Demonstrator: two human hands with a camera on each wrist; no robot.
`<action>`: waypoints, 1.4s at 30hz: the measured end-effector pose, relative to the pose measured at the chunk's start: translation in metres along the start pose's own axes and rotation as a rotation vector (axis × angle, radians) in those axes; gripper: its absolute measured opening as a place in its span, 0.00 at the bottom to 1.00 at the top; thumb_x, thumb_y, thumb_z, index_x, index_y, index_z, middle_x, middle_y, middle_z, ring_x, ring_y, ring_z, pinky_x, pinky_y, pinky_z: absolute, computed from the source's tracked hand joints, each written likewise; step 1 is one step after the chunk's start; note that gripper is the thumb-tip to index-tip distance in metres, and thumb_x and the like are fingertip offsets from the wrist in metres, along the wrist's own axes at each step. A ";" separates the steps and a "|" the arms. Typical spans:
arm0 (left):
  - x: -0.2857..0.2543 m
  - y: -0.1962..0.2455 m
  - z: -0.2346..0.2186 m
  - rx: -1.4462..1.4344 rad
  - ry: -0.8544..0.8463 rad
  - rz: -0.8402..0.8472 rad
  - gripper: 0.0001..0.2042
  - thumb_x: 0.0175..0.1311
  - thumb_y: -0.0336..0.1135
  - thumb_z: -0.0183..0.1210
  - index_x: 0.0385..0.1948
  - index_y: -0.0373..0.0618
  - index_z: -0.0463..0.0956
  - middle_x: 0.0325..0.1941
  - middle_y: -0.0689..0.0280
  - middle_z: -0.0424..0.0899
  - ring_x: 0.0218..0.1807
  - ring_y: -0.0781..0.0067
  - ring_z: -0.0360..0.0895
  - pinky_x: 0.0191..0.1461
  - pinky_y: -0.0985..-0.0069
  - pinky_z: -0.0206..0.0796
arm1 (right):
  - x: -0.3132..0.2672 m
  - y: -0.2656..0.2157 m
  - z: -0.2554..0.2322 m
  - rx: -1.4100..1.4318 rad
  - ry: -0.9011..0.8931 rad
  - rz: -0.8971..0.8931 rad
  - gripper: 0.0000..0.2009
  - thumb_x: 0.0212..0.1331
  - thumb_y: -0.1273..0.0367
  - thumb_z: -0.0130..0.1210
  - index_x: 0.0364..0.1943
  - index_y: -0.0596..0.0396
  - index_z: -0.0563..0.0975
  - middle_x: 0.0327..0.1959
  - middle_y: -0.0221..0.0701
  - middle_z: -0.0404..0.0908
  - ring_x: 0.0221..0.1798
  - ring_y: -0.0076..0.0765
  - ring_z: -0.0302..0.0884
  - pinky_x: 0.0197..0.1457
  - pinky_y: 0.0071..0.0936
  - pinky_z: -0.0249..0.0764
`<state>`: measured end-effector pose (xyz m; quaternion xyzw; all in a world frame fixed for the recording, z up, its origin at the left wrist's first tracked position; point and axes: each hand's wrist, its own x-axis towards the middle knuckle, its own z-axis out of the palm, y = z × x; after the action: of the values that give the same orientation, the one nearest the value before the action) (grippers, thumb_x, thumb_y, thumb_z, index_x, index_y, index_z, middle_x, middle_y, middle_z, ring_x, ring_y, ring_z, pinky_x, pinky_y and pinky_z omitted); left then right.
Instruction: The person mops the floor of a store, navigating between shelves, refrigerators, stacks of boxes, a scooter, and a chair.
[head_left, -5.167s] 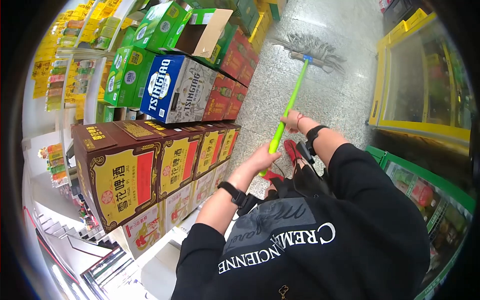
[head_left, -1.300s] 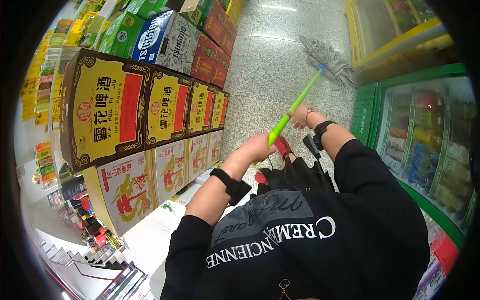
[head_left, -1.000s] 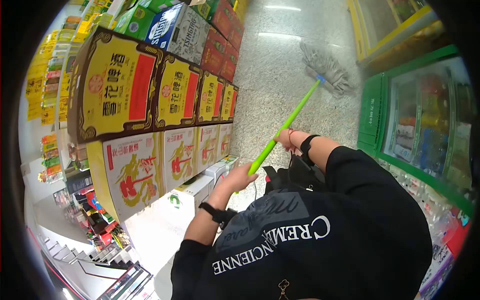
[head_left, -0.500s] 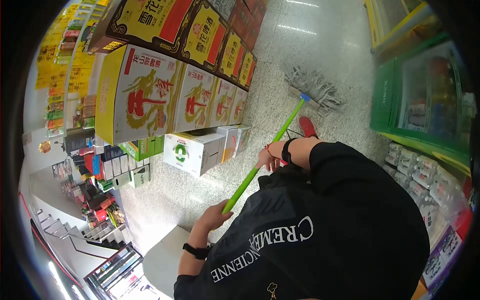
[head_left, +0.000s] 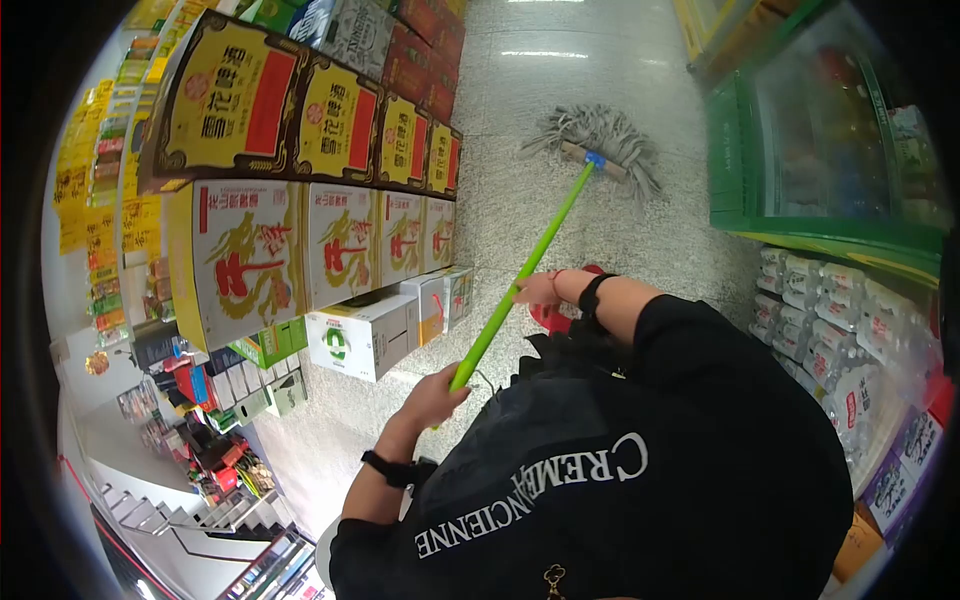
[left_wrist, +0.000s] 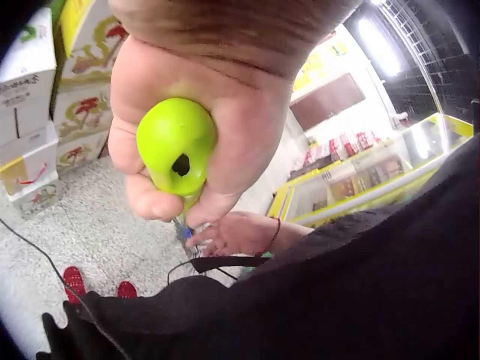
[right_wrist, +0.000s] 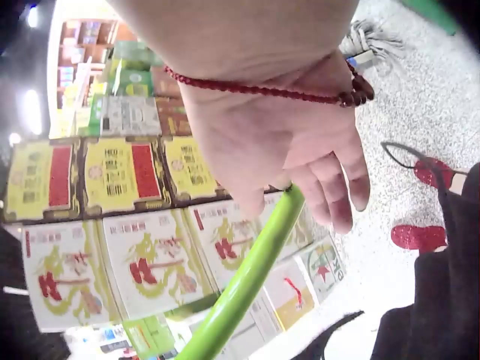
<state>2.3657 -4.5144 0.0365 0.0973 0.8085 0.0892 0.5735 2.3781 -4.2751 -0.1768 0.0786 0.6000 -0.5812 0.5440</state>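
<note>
My left hand [head_left: 430,400] grips the top end of a mop's green handle [head_left: 490,330]. In the left wrist view its fingers curl round the handle's rounded end cap [left_wrist: 176,139], which has a hole. Lower on the shaft, my right hand [head_left: 540,288] holds it between thumb and forefinger. The right wrist view shows the other fingers [right_wrist: 330,191] loosely extended beside the shaft. A blue joint [head_left: 595,160] connects the handle to the grey string mop head [head_left: 615,130], spread on the speckled floor ahead.
Stacked beer cartons [head_left: 245,260] line the left side, with a white box [head_left: 365,338] low beside them. On the right stand a green-framed fridge [head_left: 735,165] and wrapped bottle packs [head_left: 825,315]. Red shoes [right_wrist: 420,238] are under the person. The speckled floor [head_left: 500,120] runs between.
The mop head has swung from beside the right-hand fridges towards the aisle's middle. Both hands keep hold of the handle. The view has shifted back along the aisle, bringing bottle packs into sight.
</note>
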 end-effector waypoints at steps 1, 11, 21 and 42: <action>0.017 0.013 0.004 0.005 0.040 0.096 0.21 0.54 0.43 0.53 0.50 0.49 0.66 0.22 0.56 0.76 0.23 0.61 0.75 0.31 0.67 0.67 | 0.000 0.021 -0.017 -0.023 0.064 -0.085 0.25 0.56 0.55 0.43 0.57 0.50 0.58 0.37 0.40 0.74 0.24 0.37 0.78 0.23 0.32 0.75; 0.158 0.190 0.012 0.025 0.089 0.371 0.18 0.51 0.46 0.56 0.34 0.38 0.69 0.18 0.60 0.76 0.17 0.68 0.74 0.26 0.70 0.67 | -0.088 0.071 -0.167 0.194 0.556 0.098 0.20 0.54 0.56 0.48 0.47 0.55 0.66 0.30 0.33 0.74 0.22 0.33 0.76 0.19 0.26 0.72; 0.125 0.128 0.044 0.031 0.005 0.264 0.20 0.52 0.43 0.56 0.41 0.40 0.67 0.20 0.63 0.75 0.18 0.73 0.73 0.23 0.73 0.66 | -0.063 0.068 -0.090 0.219 0.531 0.114 0.18 0.56 0.58 0.49 0.44 0.56 0.66 0.33 0.36 0.76 0.23 0.35 0.77 0.20 0.30 0.73; -0.142 -0.214 0.138 -0.013 0.006 0.050 0.23 0.52 0.37 0.56 0.53 0.52 0.65 0.19 0.65 0.74 0.18 0.76 0.71 0.25 0.77 0.65 | 0.062 0.020 0.255 -0.150 -0.405 0.070 0.30 0.54 0.49 0.44 0.60 0.44 0.57 0.58 0.36 0.62 0.53 0.49 0.68 0.43 0.42 0.74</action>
<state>2.5302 -4.7535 0.0658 0.1134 0.8071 0.1088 0.5691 2.5112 -4.5014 -0.1670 -0.0598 0.5169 -0.5198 0.6775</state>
